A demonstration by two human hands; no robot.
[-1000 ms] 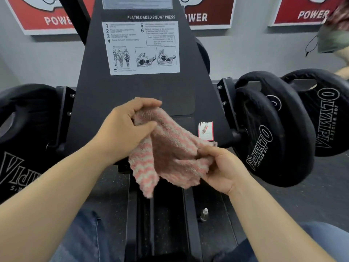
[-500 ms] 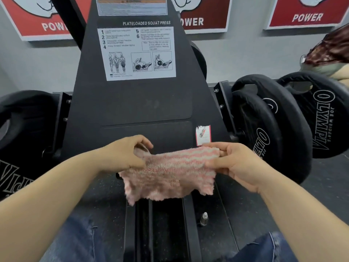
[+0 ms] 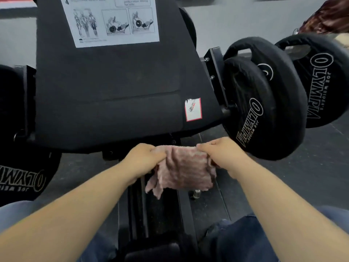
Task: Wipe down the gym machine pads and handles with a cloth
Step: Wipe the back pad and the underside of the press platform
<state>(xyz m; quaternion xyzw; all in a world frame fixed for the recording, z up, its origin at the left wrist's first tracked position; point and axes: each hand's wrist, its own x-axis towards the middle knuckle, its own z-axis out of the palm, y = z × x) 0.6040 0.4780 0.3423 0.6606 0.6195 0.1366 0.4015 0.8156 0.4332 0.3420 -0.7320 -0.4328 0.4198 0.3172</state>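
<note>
Hanging between two bare hands, a pink and white striped terry cloth (image 3: 185, 171) is bunched along its top edge, and its ragged lower edge dangles free. The left hand (image 3: 143, 157) grips the upper left corner with its fingers curled tight round the fabric. The right hand (image 3: 221, 154) pinches the upper right corner, its fingers folded over the edge. The hands are close together, with only the gathered cloth between them.

The cloth is held low in the middle of the view, just below the bottom edge of the machine's broad black padded plate (image 3: 113, 91); whether it touches that edge cannot be told. Under the cloth, a black steel centre rail (image 3: 151, 214) runs toward the person. A small metal pin (image 3: 196, 193) stands just beside the rail, under the cloth's lower right corner.

On the plate are a white printed instruction sheet (image 3: 113, 21) and, near the right edge, a small red-bordered sticker (image 3: 193, 109). Black round weight plates with white lettering (image 3: 264, 103) hang close to the right hand, and another black plate (image 3: 22, 176) sits well to the left. Dark rubber floor (image 3: 302, 176) lies open to the right of the right forearm, with a narrower strip open on the left. Blue denim knees (image 3: 236, 242) frame the rail.
</note>
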